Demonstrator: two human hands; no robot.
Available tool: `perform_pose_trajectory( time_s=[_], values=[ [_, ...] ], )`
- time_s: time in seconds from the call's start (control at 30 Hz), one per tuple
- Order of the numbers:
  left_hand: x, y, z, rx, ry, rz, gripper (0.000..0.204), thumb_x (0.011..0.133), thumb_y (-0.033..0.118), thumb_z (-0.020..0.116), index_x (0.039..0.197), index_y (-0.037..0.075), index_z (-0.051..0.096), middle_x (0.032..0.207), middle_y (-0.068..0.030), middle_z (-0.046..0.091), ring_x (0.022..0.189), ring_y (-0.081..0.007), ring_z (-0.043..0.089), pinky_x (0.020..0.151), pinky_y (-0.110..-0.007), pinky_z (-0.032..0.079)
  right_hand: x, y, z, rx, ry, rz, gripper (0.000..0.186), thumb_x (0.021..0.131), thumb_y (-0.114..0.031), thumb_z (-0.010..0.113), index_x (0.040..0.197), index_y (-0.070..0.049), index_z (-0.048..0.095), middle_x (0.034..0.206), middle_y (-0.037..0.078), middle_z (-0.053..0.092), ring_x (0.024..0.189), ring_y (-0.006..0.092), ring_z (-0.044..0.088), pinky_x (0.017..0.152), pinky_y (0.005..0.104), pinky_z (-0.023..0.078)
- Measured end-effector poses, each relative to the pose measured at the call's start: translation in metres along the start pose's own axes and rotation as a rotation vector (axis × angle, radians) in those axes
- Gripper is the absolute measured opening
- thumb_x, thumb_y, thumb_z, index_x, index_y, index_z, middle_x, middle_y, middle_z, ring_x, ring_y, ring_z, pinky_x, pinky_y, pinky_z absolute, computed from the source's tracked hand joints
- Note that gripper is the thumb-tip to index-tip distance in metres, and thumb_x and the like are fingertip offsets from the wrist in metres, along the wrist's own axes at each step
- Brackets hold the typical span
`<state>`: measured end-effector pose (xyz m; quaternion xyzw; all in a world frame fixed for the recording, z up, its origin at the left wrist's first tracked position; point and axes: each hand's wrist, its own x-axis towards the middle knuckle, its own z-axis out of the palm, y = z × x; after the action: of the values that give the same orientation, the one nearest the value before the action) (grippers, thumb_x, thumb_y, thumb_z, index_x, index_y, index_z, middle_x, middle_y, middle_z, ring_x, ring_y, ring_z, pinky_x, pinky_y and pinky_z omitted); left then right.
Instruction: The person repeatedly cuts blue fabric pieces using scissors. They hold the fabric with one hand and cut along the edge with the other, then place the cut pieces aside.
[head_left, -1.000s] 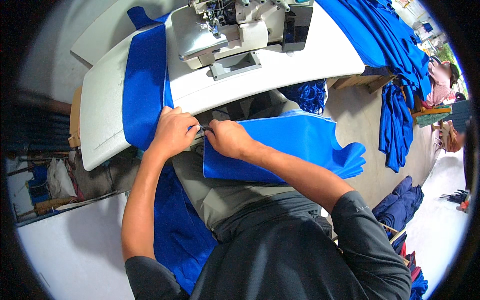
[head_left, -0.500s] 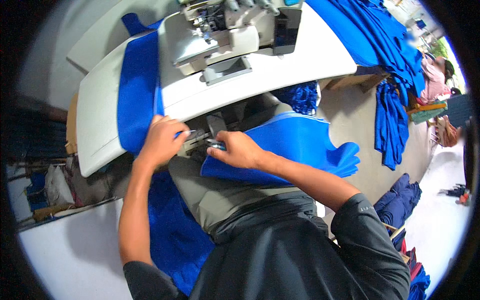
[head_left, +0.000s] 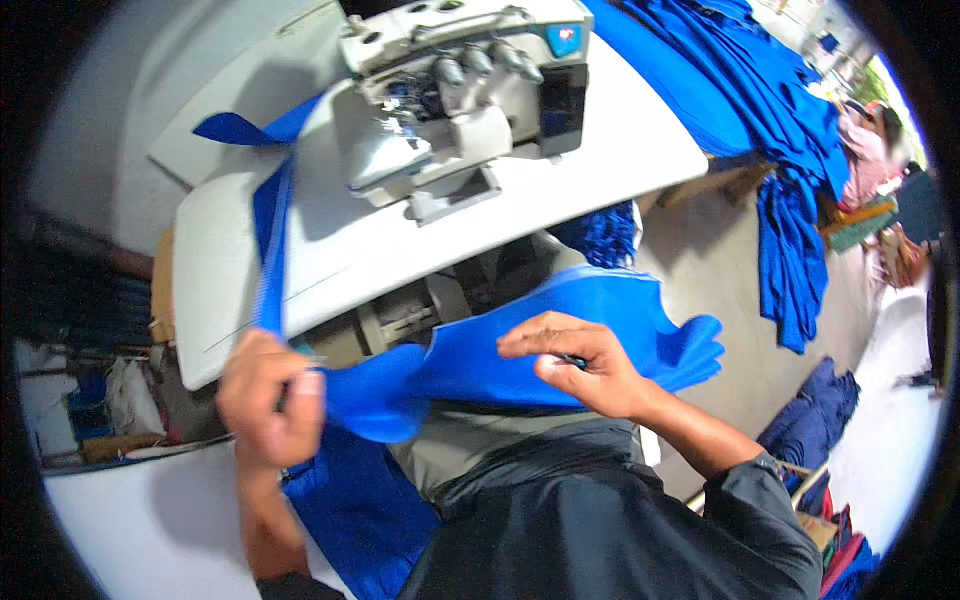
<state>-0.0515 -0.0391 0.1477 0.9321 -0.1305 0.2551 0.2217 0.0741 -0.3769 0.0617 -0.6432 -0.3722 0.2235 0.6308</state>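
My left hand, smeared by motion, is closed on a blue fabric strip that runs down from the sewing machine table. A blue flap stretches from beside this hand toward my lap. My right hand hovers over a blue fabric piece lying across my lap. Its fingers are partly stretched out, with small dark thread snips tucked between thumb and palm. The overlock sewing machine stands on the white table, beyond both hands.
Heaped blue fabric covers the table's right end and hangs off it. Dark blue bundles lie at the lower right. More blue cloth hangs beside my left leg. Another person sits at the far right.
My left hand has drawn the blue strip down and left, off the table edge. My right hand has moved right, its fingers loosened around the snips. The view has tilted up slightly.
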Motion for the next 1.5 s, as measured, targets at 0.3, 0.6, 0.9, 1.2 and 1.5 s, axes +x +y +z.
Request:
perform_pose_trajectory(
  time_s=[0.3, 0.6, 0.9, 1.2, 1.5],
  values=[
    [0.066, 0.055, 0.066, -0.489, -0.127, 0.278, 0.014, 0.089, 0.011, 0.07, 0.079, 0.004, 0.063, 0.072, -0.0109, 0.062, 0.063, -0.0298, 0.06, 0.06, -0.039, 0.046, 0.024, -0.033, 0.038, -0.178, -0.021, -0.107, 0.014, 0.077, -0.004, 0.071, 0.08, 0.0, 0.058, 0.073, 0.014, 0.056, 0.064, 0.033, 0.057, 0.059, 0.04, 0.046],
    [0.048, -0.065, 0.111, -0.36, -0.516, -0.21, 0.045, 0.107, 0.029, 0.044, 0.091, 0.002, 0.076, 0.086, -0.017, 0.073, 0.082, -0.0319, 0.068, 0.078, -0.044, 0.052, -0.048, -0.087, -0.062, -0.04, -0.396, -0.285, 0.027, 0.09, -0.026, 0.062, 0.083, -0.001, 0.065, 0.074, 0.014, 0.059, 0.062, 0.0343, 0.058, 0.052, 0.0431, 0.043],
    [-0.005, -0.126, 0.089, 0.041, -0.375, -0.387, 0.046, 0.107, 0.03, 0.056, 0.075, -0.003, 0.063, 0.064, -0.0218, 0.054, 0.055, -0.0295, 0.053, 0.057, -0.044, 0.042, -0.113, -0.013, -0.198, -0.32, 0.614, 0.636, 0.022, 0.093, -0.019, 0.066, 0.098, 0.002, 0.071, 0.083, 0.006, 0.069, 0.077, 0.0125, 0.064, 0.069, 0.0336, 0.054],
    [-0.014, -0.075, 0.141, 0.172, -0.539, -0.236, 0.039, 0.101, 0.031, 0.064, 0.075, 0.001, 0.065, 0.074, -0.0236, 0.065, 0.07, -0.044, 0.063, 0.066, -0.051, 0.049, -0.143, 0.18, -0.21, -1.154, 0.007, 0.874, 0.037, 0.091, -0.036, 0.07, 0.112, -0.008, 0.079, 0.105, 0.022, 0.076, 0.097, 0.0406, 0.073, 0.089, 0.0505, 0.057],
    [-0.009, -0.093, 0.105, 0.107, -0.434, 0.036, 0.01, 0.09, 0.013, 0.07, 0.087, 0.004, 0.07, 0.085, -0.0121, 0.067, 0.089, -0.0327, 0.059, 0.091, -0.047, 0.041, -0.148, 0.191, -0.186, -1.128, 0.217, 0.911, 0.037, 0.091, -0.037, 0.069, 0.109, -0.006, 0.079, 0.105, 0.022, 0.076, 0.098, 0.0412, 0.073, 0.091, 0.0519, 0.057]
  ],
)
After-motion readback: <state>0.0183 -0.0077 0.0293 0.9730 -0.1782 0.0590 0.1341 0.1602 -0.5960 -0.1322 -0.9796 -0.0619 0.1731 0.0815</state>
